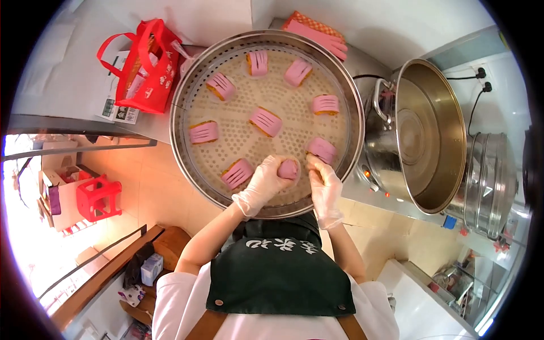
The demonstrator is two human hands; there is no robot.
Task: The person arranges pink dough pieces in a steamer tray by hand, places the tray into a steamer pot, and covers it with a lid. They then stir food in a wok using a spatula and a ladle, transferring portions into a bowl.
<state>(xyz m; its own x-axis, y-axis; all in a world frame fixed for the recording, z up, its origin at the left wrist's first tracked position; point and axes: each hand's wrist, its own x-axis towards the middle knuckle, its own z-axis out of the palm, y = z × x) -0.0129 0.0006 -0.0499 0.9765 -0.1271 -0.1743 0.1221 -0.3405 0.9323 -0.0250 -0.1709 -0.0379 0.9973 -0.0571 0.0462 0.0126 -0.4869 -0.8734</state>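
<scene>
The left hand (265, 181) grips a pink bun (288, 169) over the near side of the steamer (195, 170). The right hand (325, 191), fingers bent, is at the near-right bun (322, 149); whether it grips, I cannot tell.

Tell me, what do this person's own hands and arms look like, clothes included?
The left hand and right hand wear thin, see-through whitish gloves, crinkled at the wrists. Loose, short white sleeves leave the forearms uncovered. No cables or markings show on them.
</scene>
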